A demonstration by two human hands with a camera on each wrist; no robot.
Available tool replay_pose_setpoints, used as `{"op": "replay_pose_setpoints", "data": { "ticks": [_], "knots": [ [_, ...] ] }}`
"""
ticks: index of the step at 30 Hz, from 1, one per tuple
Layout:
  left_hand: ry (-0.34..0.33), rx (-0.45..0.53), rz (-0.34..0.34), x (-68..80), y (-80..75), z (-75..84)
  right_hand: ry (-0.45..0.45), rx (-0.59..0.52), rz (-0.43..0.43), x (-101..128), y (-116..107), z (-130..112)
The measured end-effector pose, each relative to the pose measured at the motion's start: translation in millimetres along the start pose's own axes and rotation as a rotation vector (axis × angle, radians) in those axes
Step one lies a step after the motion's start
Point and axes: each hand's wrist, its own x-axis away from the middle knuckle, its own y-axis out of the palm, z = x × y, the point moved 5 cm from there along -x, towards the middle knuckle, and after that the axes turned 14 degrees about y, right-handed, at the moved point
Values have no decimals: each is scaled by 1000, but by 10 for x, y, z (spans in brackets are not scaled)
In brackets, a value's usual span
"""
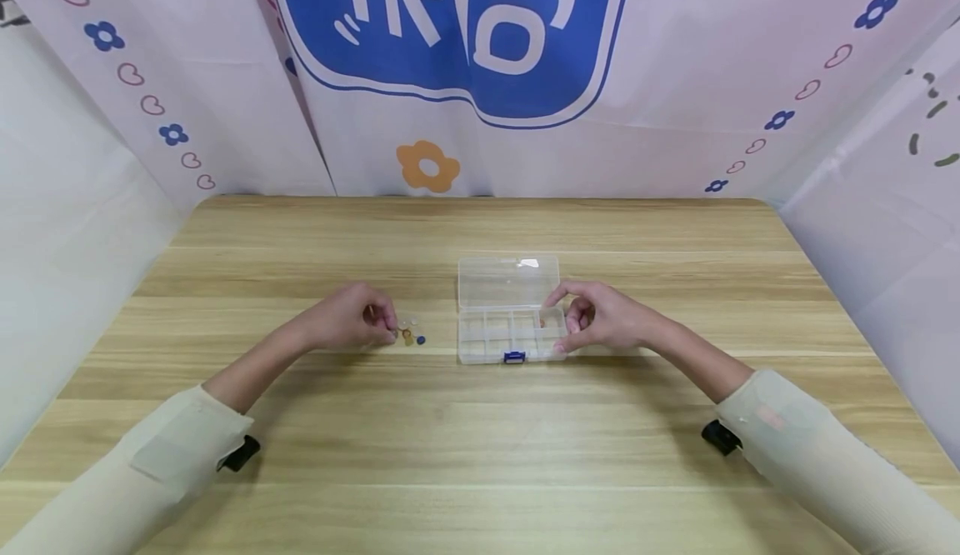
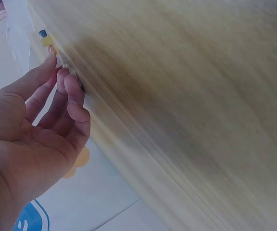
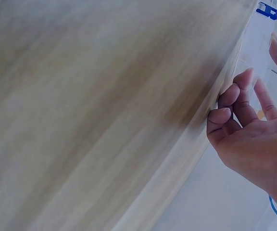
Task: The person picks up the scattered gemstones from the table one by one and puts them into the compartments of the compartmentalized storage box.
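From the head view I see my left hand resting on the wooden counter, left of centre, with its fingers curled and their tips down at a small cluster of beads that lies just to the right of it. I cannot tell whether a bead is pinched between the fingertips or only touched; the left wrist view shows the fingers loosely bent against the counter edge with the beads just beyond them, and it is too blurred to settle the matter. A clear plastic organizer box sits open at the middle of the counter, its lid laid back on the far side, its divided compartments facing up and a blue latch on the near wall. My right hand is at the right end of the box, thumb and forefinger brought together over the rightmost compartments, the other fingers curled; whether something tiny sits in that pinch is not clear to me. Both arms wear pale sleeves. A patterned cloth backdrop with a blue emblem hangs behind the far edge of the counter.
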Motion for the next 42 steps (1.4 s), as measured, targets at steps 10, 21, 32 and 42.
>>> {"op": "replay_pose_setpoints", "data": {
  "ticks": [10, 21, 32, 42],
  "knots": [
    [-66, -14, 4, 3, -82, 22, 12, 1, 1, -10, -4, 15],
    [-23, -13, 28, -43, -165, 83, 16, 7, 2, 2, 3, -1],
    [8, -13, 37, -160, -107, 177, 13, -1, 0, 2, 3, 4],
    [30, 6, 38, -260, -57, 222, 12, -11, -2, 3, 0, -2]
  ]
}}
